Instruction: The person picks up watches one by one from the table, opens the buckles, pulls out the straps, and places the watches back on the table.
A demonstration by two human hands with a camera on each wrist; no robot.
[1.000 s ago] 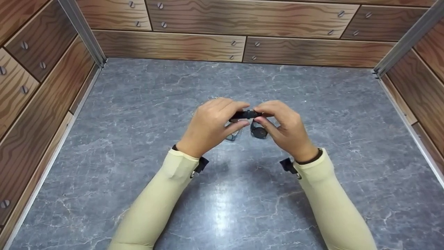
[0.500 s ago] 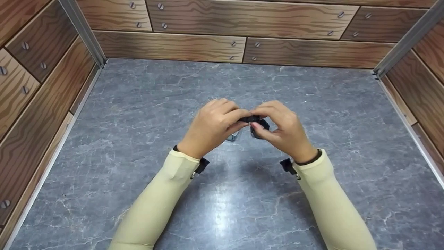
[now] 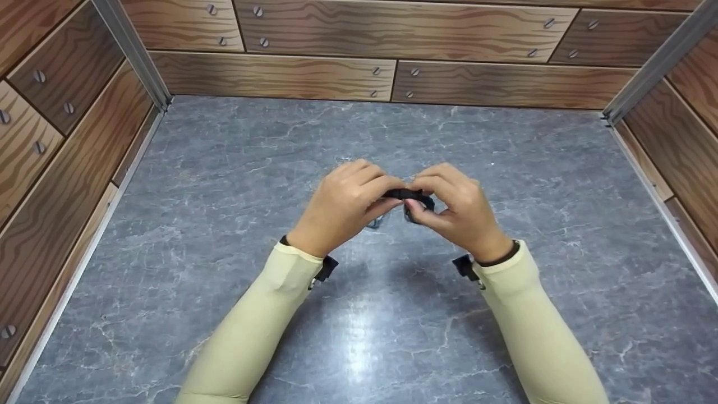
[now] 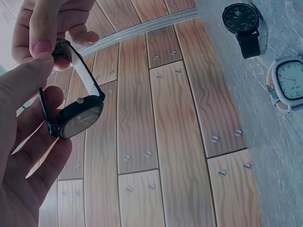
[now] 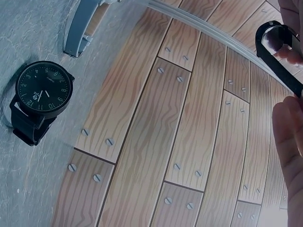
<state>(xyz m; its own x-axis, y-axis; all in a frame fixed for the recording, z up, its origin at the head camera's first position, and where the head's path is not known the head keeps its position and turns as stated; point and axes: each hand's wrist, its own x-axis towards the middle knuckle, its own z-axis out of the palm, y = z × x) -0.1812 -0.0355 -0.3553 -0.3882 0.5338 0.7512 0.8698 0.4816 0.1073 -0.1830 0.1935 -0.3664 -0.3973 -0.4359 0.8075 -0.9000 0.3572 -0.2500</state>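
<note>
1. The clearest change is between the fingertips: about a second ago a stretch of black strap [image 4: 87, 71] lay bare across the gap, whereas the left hand [image 3: 349, 196] and right hand [image 3: 453, 201] now almost meet over it.

2. The left hand grips the held watch [image 4: 81, 118], its thumb up by the strap ends and its lower fingers curled behind the case.

3. The right hand pinches the strap between thumb and fingers; its exact contact is partly hidden.

4. The held watch is raised off the worktop [image 3: 224, 252], between the two hands, its strap bent into a loop with the case on one side and the pinch on the other.

5. For the work in hand, this suggests that attention is on the strap ends rather than the dial, probably a fine two-handed adjustment. Whether the ends are joined I cannot tell, since fingers cover them.

6. Below, on the worktop, lie a round black watch [image 5: 45, 87] and, near it, a pale square watch [image 4: 289, 84]. Neither looks gripped. From the head view, the closer hands now cover more of the round one.
</note>
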